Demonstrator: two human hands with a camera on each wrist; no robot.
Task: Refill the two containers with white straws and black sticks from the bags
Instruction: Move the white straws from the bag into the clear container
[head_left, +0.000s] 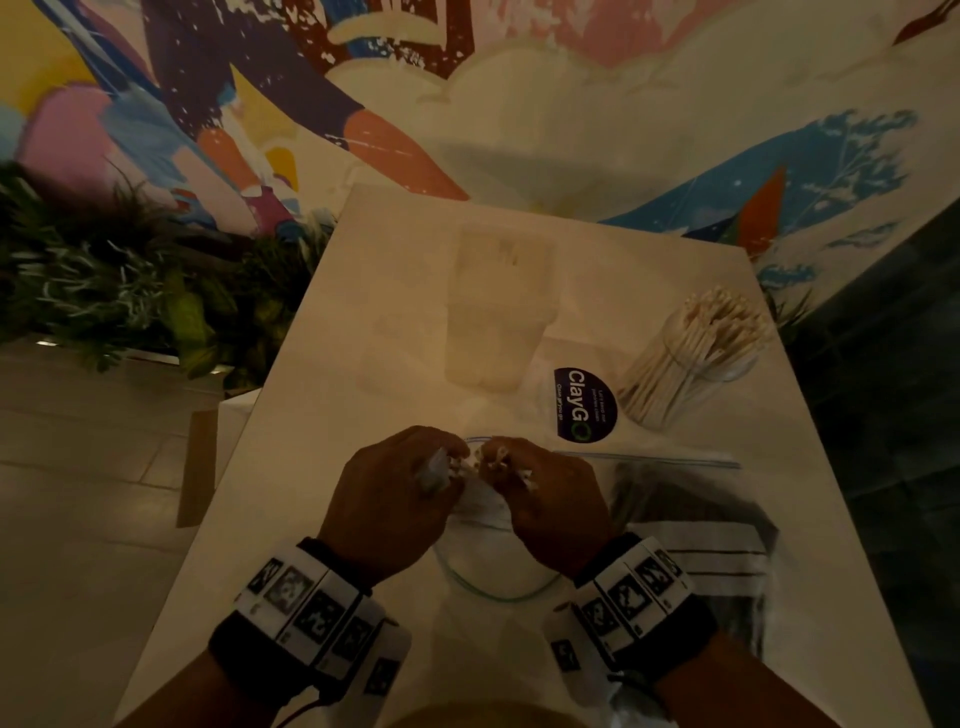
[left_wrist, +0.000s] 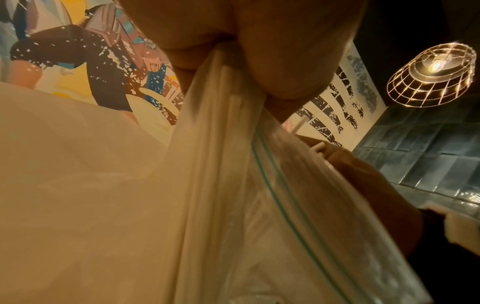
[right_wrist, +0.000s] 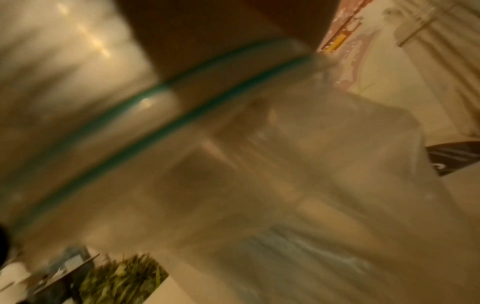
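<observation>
Head view: left hand (head_left: 387, 499) and right hand (head_left: 550, 504) meet over the counter (head_left: 322, 322), fingers of both pinching a clear zip bag (head_left: 488, 561) of white straws (left_wrist: 221, 115). Bag of black sticks (head_left: 691, 499) lies just right. Clear container (head_left: 498, 306) stands beyond.

The head view looks steeply down from above onto the table (head_left: 727, 509), while both wrist views look upward at very close range, sharing with it the zip bag (head_left: 483, 571) (left_wrist: 233, 185) (right_wrist: 259, 164).
</observation>
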